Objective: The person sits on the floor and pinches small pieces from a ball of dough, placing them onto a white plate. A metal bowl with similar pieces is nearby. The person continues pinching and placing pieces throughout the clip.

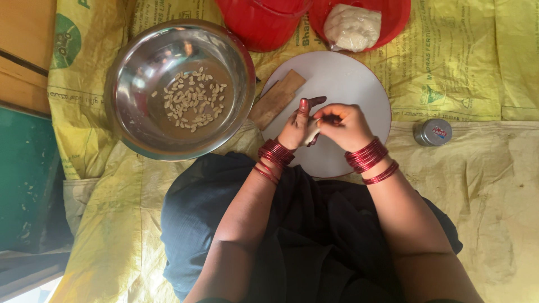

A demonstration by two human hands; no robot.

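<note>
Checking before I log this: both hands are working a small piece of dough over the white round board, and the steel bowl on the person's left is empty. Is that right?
Not quite. The head view shows the steel bowl holds a scatter of small pale shaped pieces, so it is not empty. The rest stands: the left hand and right hand pinch a small piece of dough over the white round board.

Bare white board (348, 78) beyond hands (323, 126)
</note>
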